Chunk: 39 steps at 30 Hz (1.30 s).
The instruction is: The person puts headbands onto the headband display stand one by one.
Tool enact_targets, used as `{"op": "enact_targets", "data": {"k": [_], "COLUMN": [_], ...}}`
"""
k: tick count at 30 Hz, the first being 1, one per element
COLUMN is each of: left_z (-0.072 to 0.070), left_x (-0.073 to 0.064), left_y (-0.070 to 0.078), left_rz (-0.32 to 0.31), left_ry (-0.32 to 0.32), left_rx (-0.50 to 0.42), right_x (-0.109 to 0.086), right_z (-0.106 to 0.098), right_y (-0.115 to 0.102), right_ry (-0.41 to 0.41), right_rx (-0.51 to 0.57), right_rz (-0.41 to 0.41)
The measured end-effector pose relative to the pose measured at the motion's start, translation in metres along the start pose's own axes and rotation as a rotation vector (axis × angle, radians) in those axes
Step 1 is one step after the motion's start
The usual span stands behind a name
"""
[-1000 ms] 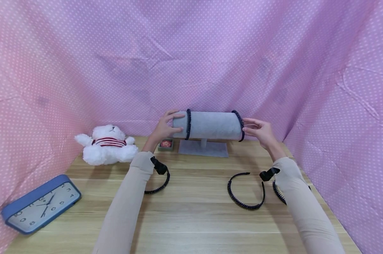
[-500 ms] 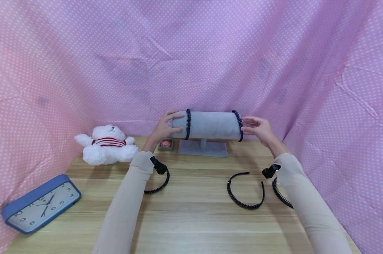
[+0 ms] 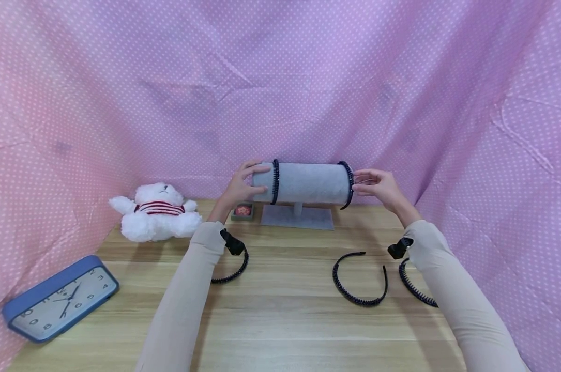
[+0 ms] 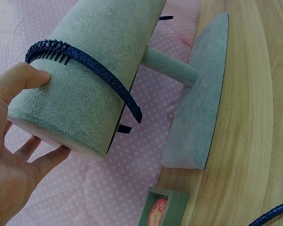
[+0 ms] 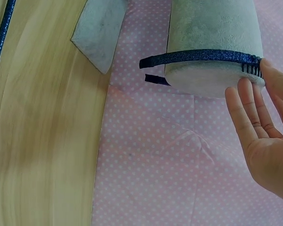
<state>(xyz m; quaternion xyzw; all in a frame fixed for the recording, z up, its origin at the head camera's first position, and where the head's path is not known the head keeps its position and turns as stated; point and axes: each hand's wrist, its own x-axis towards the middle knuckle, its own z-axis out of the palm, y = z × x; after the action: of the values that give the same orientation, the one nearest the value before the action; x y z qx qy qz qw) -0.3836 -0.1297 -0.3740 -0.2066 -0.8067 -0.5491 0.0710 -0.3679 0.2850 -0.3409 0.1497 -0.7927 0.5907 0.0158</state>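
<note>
A grey plush-covered display roller (image 3: 313, 183) stands on a flat base at the back of the table. My left hand (image 3: 239, 187) grips its left end, thumb on the front and fingers spread around the end. Close beside that thumb, a dark toothed headband (image 3: 276, 182) hugs the roller. Another dark headband (image 3: 351, 178) wraps the right end at a slight tilt. My right hand (image 3: 384, 192) is there with fingers extended. In the right wrist view, its thumb touches this headband's beaded part (image 5: 255, 60) while the fingertips sit near the roller's end face.
Two headbands, a near one (image 3: 364, 303) and a partly covered one (image 3: 414, 293), lie on the right of the table. Another headband (image 3: 229, 280) shows by the left forearm. A small green box (image 3: 243, 211), white teddy bear (image 3: 156, 225) and blue clock (image 3: 61, 305) stand left.
The right hand has shifted slightly left, and the right headband has slid a little left along the roller with it. The left hand has stayed in place.
</note>
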Motion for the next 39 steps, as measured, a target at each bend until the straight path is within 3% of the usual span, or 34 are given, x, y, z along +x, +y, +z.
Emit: {"op": "enact_targets", "data": {"k": [8, 18, 27, 33, 35, 39], "left_z": [0.0, -0.001, 0.0, 0.0, -0.001, -0.001], "left_x": [0.001, 0.001, 0.0, -0.001, -0.004, -0.003], "left_y": [-0.003, -0.003, -0.002, -0.002, 0.007, 0.007], "left_rz": [0.002, 0.019, 0.017, 0.022, 0.013, -0.004], "left_ry": [-0.004, -0.007, -0.007, -0.011, -0.019, -0.029], "left_rx": [-0.022, -0.016, -0.014, -0.033, -0.041, -0.044], "right_x": [0.008, 0.027, 0.035, 0.036, 0.037, 0.039], "right_z": [-0.006, -0.017, -0.017, -0.017, -0.016, -0.011], "right_y": [-0.009, -0.021, -0.026, -0.03, -0.031, -0.032], "right_ry": [-0.019, -0.15, -0.236, -0.274, -0.283, -0.283], "right_rx": [-0.085, -0.219, -0.216, -0.272, -0.292, -0.295], "right_rz": [-0.002, 0.082, 0.098, 0.085, 0.081, 0.078]}}
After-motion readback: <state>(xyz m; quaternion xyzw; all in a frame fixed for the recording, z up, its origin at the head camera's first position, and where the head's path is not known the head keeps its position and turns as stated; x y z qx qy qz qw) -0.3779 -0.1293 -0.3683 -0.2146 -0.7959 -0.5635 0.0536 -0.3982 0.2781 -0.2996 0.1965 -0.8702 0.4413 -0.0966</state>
